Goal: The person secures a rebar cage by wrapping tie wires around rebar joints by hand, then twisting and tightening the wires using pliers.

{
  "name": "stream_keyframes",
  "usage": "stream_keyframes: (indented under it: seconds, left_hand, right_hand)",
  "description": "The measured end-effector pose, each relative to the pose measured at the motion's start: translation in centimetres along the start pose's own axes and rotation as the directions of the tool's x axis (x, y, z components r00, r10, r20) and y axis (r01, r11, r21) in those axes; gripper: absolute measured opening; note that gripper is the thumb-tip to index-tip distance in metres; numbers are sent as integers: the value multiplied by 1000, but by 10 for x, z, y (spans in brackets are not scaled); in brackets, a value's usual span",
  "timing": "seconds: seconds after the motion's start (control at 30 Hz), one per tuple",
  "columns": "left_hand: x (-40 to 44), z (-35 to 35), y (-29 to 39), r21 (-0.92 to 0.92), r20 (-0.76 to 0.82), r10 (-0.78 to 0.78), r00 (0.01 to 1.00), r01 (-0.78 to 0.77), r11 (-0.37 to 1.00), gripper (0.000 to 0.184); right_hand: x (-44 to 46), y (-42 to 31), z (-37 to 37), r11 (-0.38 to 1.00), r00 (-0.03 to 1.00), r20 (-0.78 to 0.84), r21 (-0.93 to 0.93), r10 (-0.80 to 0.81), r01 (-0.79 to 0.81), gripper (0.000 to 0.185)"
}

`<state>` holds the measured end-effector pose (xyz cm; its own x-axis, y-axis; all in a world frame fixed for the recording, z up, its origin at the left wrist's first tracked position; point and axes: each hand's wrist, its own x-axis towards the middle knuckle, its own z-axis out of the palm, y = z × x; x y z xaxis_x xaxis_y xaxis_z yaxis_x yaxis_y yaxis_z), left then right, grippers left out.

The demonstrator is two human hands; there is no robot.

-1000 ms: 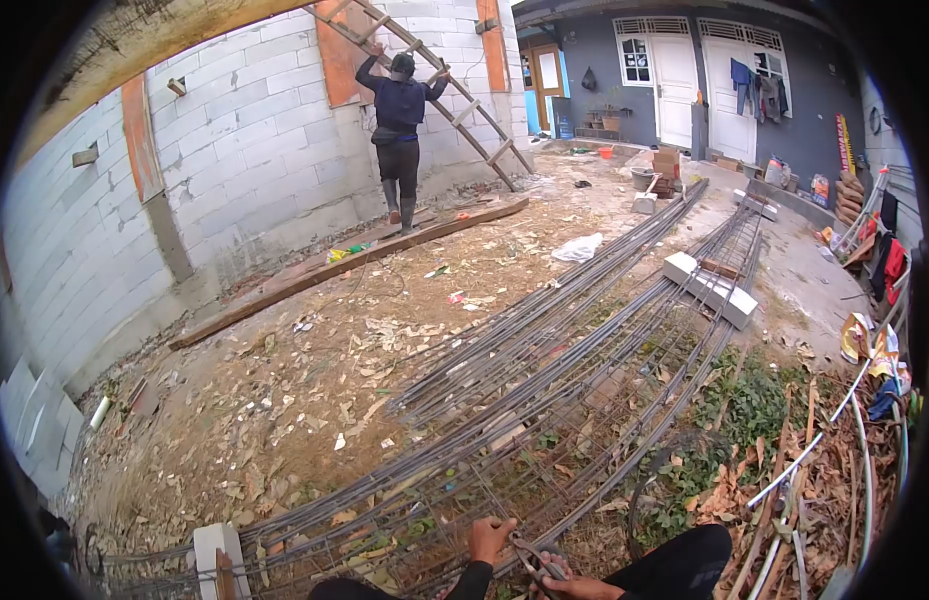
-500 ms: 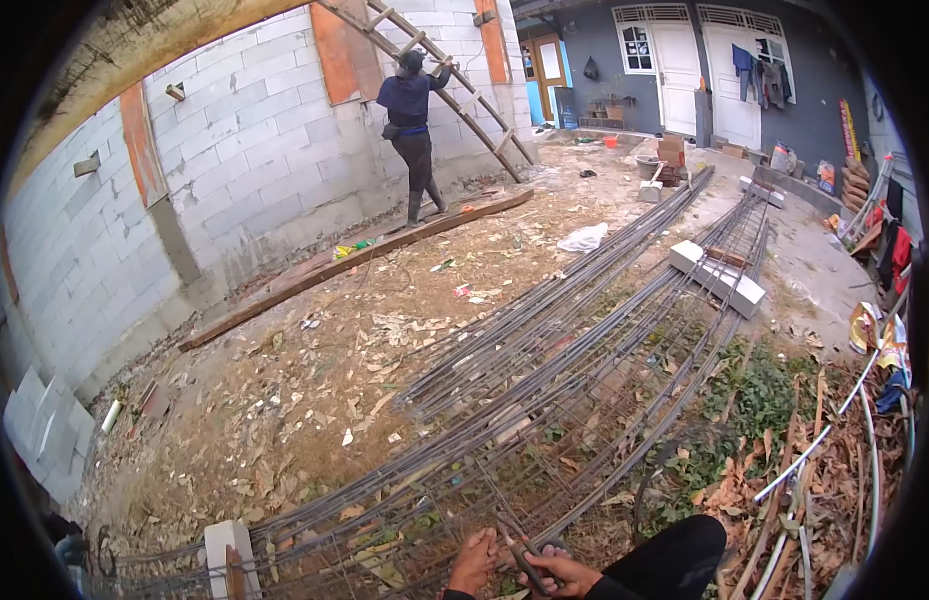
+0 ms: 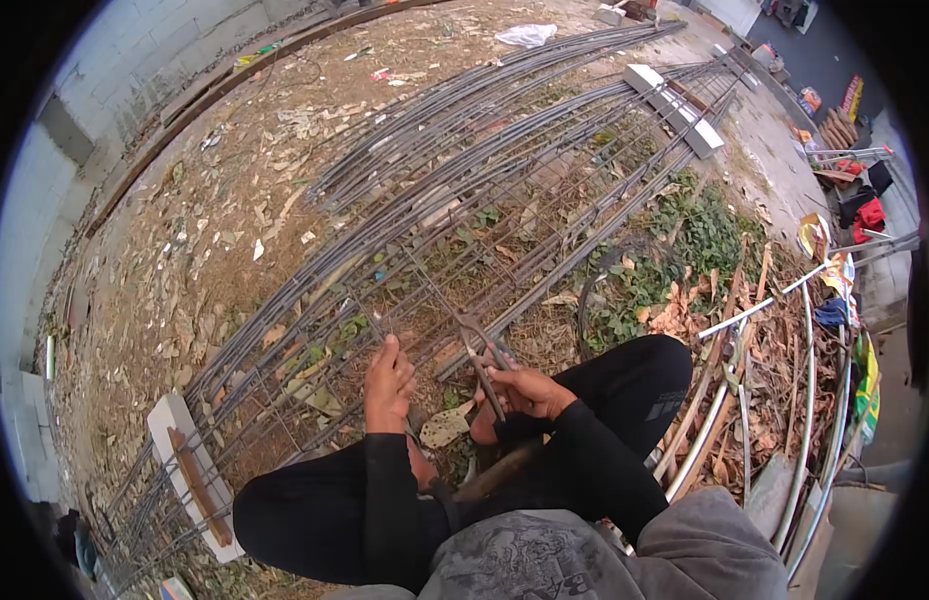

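Observation:
My right hand (image 3: 525, 390) is closed around the handles of metal pincers (image 3: 482, 362), whose head points up and away over the rebar. To its left, my left hand (image 3: 390, 385) is closed, thumb against the fingers, near the rebar's near edge; what it holds, if anything, is too small to make out. Long steel bars and tied rebar frames (image 3: 455, 235) stretch from the lower left to the upper right in front of my hands. A white block (image 3: 197, 480) with a wood piece on it lies at the lower left, another white block (image 3: 675, 108) at the upper right.
A long timber plank (image 3: 205, 100) runs beside the block wall (image 3: 30, 240) at left. Pipes and sticks (image 3: 807, 420) lie over dry leaves at right, near green plants (image 3: 675, 230). A white plastic bag (image 3: 526, 36) lies beyond the bars.
The view has tilted down, bringing my crossed legs into sight and taking the other person and ladder out. My left hand has moved apart from the pincers, which stay in my right hand.

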<state>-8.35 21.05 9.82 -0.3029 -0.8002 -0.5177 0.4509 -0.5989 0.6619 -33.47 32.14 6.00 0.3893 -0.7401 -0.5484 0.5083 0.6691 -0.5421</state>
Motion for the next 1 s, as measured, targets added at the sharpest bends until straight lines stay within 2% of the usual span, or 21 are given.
stream_keyframes:
  seconds: [0.03, 0.1, 0.17, 0.23, 0.27, 0.3, 0.37, 0.4, 0.43, 0.5, 0.57, 0.6, 0.7, 0.73, 0.83, 0.87, 0.9, 0.97, 1.0]
  left_hand:
    - [1, -3, -1, -25, 76, 18, 997, -16, 1000, 47]
    - [0, 7, -3, -63, 86, -7, 996, 12, 998, 40]
    - [-3, 14, -8, -90, 107, -27, 994, 37, 995, 37]
    - [-1, 18, -15, -106, 158, -58, 986, 76, 992, 39]
    - [-3, 21, -15, -102, 155, -60, 986, 77, 992, 40]
    - [-4, 20, -19, -94, 178, -61, 982, 78, 992, 40]
    - [-2, 20, -24, -79, 228, -54, 972, 74, 994, 40]
    - [-1, 24, -25, 30, 202, -32, 979, 26, 999, 39]
    - [-6, 30, -26, 143, 174, -13, 985, -12, 990, 38]
    - [-9, 39, -41, 347, 176, 46, 983, -105, 932, 37]
    - [-7, 46, -65, 500, 250, 129, 960, -242, 832, 36]
    - [-11, 45, -71, 559, 239, 96, 966, -218, 800, 37]
    - [-17, 43, -101, 550, 173, 146, 974, -219, 806, 37]
    - [-13, 34, -115, 634, 179, 182, 967, -255, 730, 35]
    - [-12, 34, -142, 585, 159, 96, 983, -172, 793, 33]
    - [-18, 43, -137, 427, 113, -43, 993, -9, 904, 36]
    - [-21, 46, -131, 294, 130, -145, 981, 102, 951, 36]
    - [-27, 47, -123, 14, 199, -329, 923, 333, 943, 37]
    - [-26, 46, -126, 62, 167, -313, 935, 307, 950, 38]
  right_hand:
    - [-12, -6, 20, 995, 978, -205, 83, -40, 58, 39]
    - [-1, -10, 3, 952, 917, -399, 290, 30, 95, 39]
    - [33, 13, -75, 932, 836, -546, 328, 55, 153, 42]
    - [44, 15, -120, 923, 721, -690, 311, 53, 229, 52]
    - [55, 18, -119, 968, 445, -886, -18, -131, 250, 54]
    - [68, 20, -107, 930, 131, -926, -333, -354, 158, 55]
    - [78, 18, -87, 770, 129, -760, -636, -637, 55, 57]
    - [59, 4, -55, 734, 403, -637, -661, -657, 154, 58]
    - [37, -7, -19, 716, 634, -446, -650, -632, 256, 59]
    - [13, -35, 59, 850, 839, -351, -479, -415, 220, 52]
    - [25, -29, 62, 879, 823, -370, -379, -431, 290, 45]
    - [28, -29, 61, 885, 816, -375, -332, -441, 326, 42]
    - [25, -29, 54, 920, 855, -359, -265, -373, 290, 34]
    - [26, -24, 50, 906, 844, -363, -309, -394, 289, 33]
    - [23, -11, 37, 838, 808, -362, -476, -465, 268, 31]
    - [21, -13, 38, 795, 795, -348, -550, -497, 257, 30]
    - [19, -13, 39, 747, 782, -331, -619, -528, 242, 29]
    - [17, -11, 42, 734, 776, -326, -633, -541, 245, 29]
    - [18, -12, 43, 724, 773, -318, -643, -550, 251, 28]
